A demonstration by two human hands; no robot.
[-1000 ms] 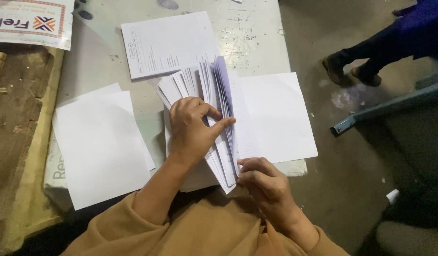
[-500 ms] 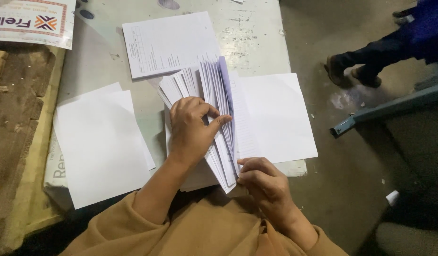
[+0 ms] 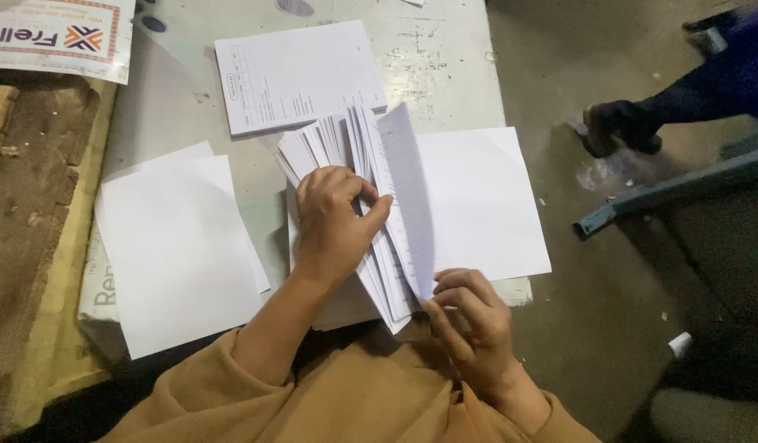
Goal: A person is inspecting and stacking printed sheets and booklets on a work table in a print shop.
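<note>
A fanned stack of white printed sheets lies in the middle of a pale grey table. My left hand presses down on the fanned sheets, thumb stretched toward the lifted page. My right hand pinches the near corner of one sheet that stands up on edge from the stack. Both sleeves are tan.
A pile of blank white paper lies at the left and another at the right. A printed form pad sits behind the stack. A printed carton is at the top left. Another person's foot stands on the floor at the right.
My right hand has lifted one sheet further up and rightward from the fan. The other person's foot has shifted on the floor. My left hand stays on the stack.
</note>
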